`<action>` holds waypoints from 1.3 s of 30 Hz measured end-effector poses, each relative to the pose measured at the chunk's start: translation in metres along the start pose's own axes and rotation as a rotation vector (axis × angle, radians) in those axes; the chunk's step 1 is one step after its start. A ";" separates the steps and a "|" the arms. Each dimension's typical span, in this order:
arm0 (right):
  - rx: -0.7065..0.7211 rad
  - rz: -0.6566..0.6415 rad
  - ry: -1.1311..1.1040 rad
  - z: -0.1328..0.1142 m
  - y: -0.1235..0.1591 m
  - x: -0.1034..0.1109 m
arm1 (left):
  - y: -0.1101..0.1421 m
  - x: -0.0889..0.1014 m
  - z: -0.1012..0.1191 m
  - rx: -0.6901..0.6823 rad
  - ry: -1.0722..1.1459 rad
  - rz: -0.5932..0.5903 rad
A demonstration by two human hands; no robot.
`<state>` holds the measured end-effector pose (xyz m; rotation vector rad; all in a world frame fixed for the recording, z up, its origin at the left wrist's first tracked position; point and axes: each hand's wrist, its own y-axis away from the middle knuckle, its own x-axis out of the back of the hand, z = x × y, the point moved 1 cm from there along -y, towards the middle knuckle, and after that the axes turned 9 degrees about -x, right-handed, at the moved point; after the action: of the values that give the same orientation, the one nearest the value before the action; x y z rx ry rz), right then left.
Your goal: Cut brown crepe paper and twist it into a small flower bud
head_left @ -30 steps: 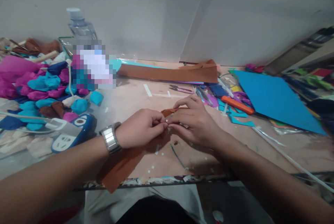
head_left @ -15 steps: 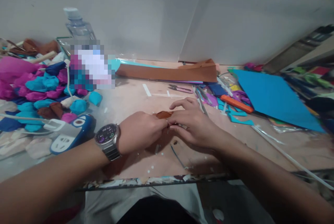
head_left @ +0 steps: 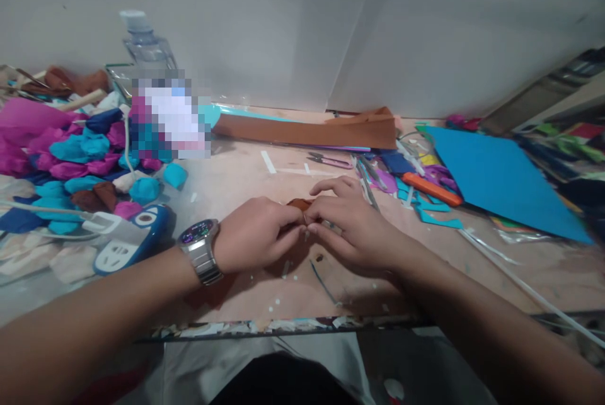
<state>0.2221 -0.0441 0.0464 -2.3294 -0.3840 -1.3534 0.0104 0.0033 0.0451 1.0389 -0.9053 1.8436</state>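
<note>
Between my two hands, over the middle of the table, is a small piece of brown crepe paper point(head_left: 301, 204), mostly covered by fingers. My left hand point(head_left: 262, 233), with a metal-band watch point(head_left: 202, 249) on its wrist, pinches the near side of the paper. My right hand point(head_left: 347, 219) meets it from the other side, thumb and forefinger closed at the same spot while another finger arches above. The fingertips touch or almost touch; what exactly lies between them is too small to make out.
Crumpled coloured paper balls point(head_left: 80, 143) crowd the left, beside a power strip point(head_left: 127, 244) and a bottle point(head_left: 149, 46). Brown sheets point(head_left: 302, 131) lie at the back. Thread snips point(head_left: 331, 160), an orange box cutter point(head_left: 431, 189) and a blue sheet point(head_left: 505, 178) are at right.
My left wrist has turned slightly, and its thumb now stretches toward the right fingertips. Both hands stay together at the brown paper. The whole view has shifted a little.
</note>
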 end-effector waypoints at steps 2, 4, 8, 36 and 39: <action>0.007 0.022 0.039 0.002 0.000 -0.001 | 0.000 0.000 -0.001 0.046 0.076 -0.009; 0.020 0.051 0.073 0.004 -0.001 -0.002 | -0.001 0.000 -0.002 0.073 0.083 -0.009; 0.054 0.071 0.089 0.006 -0.001 -0.003 | -0.002 -0.003 -0.004 0.077 0.004 -0.004; 0.019 0.097 -0.013 0.007 0.000 -0.004 | -0.004 -0.001 -0.007 0.123 0.499 -0.105; 0.020 0.120 -0.011 0.009 0.000 -0.004 | -0.004 -0.001 -0.007 0.125 0.503 -0.100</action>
<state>0.2268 -0.0399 0.0390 -2.3048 -0.2551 -1.2745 0.0123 0.0111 0.0423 0.6279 -0.4359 1.9653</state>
